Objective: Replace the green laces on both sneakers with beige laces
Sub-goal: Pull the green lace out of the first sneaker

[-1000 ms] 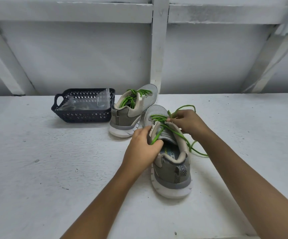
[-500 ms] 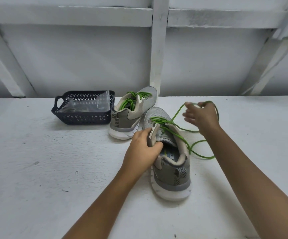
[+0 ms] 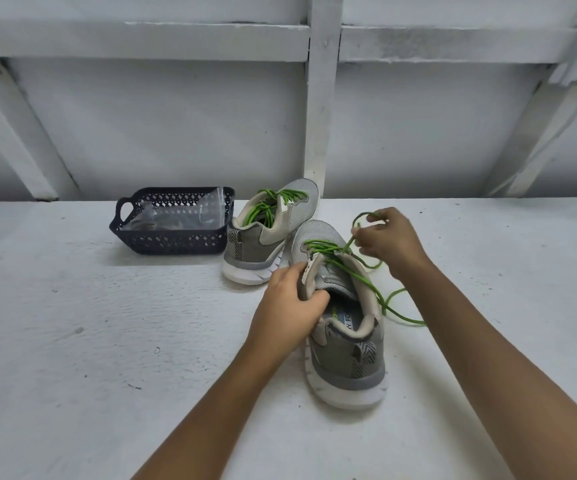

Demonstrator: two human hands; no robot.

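Now left hand (image 3: 289, 306) grips sneaker (image 3: 346, 362); right hand (image 3: 389, 242) pinches green lace (image 3: 403, 317).

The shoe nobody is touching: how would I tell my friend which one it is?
Look at the white table, then at the dark basket near its back wall. The far sneaker stands just right of that basket, heel toward you. Unlike the nearer sneaker, which the left hand holds while the right hand pinches its green lace, no hands touch this one.
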